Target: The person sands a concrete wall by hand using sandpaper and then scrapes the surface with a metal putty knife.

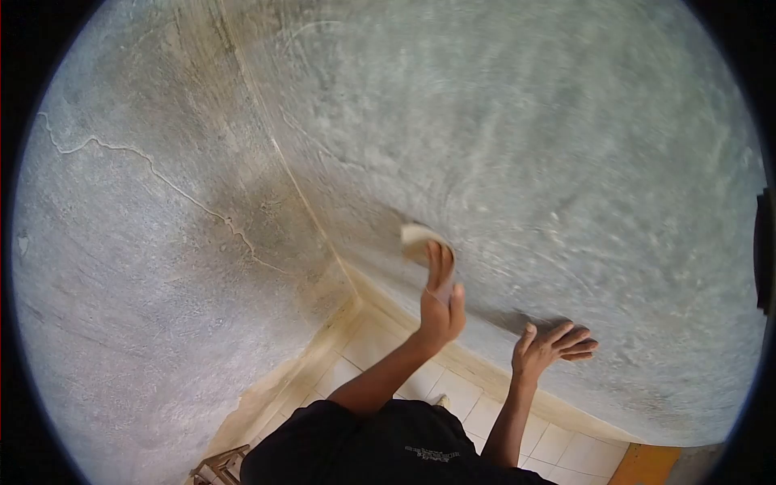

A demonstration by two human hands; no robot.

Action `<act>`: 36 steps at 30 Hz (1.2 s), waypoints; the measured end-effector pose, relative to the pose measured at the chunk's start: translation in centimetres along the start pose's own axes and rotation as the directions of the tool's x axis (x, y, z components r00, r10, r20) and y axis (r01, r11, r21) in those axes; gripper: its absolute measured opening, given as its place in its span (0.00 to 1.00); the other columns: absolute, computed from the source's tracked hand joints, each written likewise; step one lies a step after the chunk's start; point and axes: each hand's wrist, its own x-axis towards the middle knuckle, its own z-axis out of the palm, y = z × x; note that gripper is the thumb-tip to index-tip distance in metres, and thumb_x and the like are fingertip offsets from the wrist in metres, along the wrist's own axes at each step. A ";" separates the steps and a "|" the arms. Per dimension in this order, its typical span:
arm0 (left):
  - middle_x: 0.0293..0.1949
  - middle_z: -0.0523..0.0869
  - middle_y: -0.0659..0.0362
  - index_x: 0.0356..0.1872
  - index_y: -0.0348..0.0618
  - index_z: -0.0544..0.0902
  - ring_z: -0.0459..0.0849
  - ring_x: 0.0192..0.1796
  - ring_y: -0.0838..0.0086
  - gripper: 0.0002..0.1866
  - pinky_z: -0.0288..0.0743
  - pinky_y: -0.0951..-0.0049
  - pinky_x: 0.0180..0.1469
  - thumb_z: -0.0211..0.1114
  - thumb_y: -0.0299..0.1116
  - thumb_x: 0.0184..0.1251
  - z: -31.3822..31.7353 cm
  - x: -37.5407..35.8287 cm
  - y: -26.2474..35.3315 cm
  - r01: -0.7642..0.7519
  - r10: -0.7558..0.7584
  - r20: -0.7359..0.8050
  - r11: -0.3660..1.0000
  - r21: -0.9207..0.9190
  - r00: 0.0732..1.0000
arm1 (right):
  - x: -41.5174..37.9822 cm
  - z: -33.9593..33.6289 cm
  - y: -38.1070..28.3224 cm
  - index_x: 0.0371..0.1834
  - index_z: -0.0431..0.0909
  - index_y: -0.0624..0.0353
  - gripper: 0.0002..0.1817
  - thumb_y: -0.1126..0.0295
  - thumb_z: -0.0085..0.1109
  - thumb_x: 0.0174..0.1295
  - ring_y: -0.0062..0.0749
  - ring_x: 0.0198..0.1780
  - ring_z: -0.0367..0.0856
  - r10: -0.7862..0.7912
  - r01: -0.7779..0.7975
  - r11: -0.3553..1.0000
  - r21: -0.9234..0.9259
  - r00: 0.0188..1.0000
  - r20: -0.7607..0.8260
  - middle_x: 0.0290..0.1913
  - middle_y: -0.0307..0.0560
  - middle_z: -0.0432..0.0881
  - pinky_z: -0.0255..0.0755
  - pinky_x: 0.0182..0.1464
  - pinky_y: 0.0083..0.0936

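A curled, pale sheet (415, 239), which looks like sandpaper, lies under the fingers of my left hand (440, 303). That hand presses the sheet against the grey wall (566, 178), a little right of the corner. Farther right and lower, my right hand (554, 346) rests on the same wall with its fingers spread and nothing in it. Part of the sheet is hidden behind my left fingers, and its edge is blurred.
A second wall (137, 267) with a long crack meets the first at the left. White floor tiles (485, 416) show below. A wooden object (220, 467) stands at the lower left, an orange-brown panel (644, 465) at the lower right.
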 end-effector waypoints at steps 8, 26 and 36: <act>0.75 0.41 0.40 0.71 0.26 0.46 0.40 0.77 0.51 0.35 0.36 0.60 0.75 0.38 0.47 0.78 -4.1 0.7 -5.8 0.394 -0.421 -0.150 0.901 -0.183 0.895 | -0.3 -0.3 -0.7 0.75 0.24 0.57 0.49 0.36 0.35 0.67 0.56 0.74 0.10 0.137 -0.138 0.990 0.013 0.988 0.076 0.76 0.55 0.18 0.08 0.68 0.60; 0.68 0.63 0.41 0.69 0.25 0.53 0.64 0.68 0.57 0.34 0.56 0.67 0.69 0.38 0.48 0.78 -3.8 -2.5 -16.4 0.546 -0.806 -0.269 0.565 -0.619 0.528 | -0.3 -0.8 -1.8 0.75 0.24 0.57 0.58 0.31 0.45 0.59 0.61 0.74 0.11 0.140 -0.144 0.989 0.022 0.981 0.134 0.75 0.63 0.16 0.10 0.67 0.63; 0.68 0.63 0.43 0.68 0.24 0.56 0.65 0.68 0.60 0.33 0.56 0.64 0.70 0.38 0.48 0.78 -3.5 -2.3 -16.6 0.508 -0.742 -0.338 0.652 -0.563 0.578 | -0.3 -1.1 -2.3 0.75 0.24 0.58 0.58 0.31 0.45 0.59 0.61 0.74 0.10 0.144 -0.152 0.987 0.045 0.977 0.157 0.74 0.64 0.16 0.10 0.67 0.62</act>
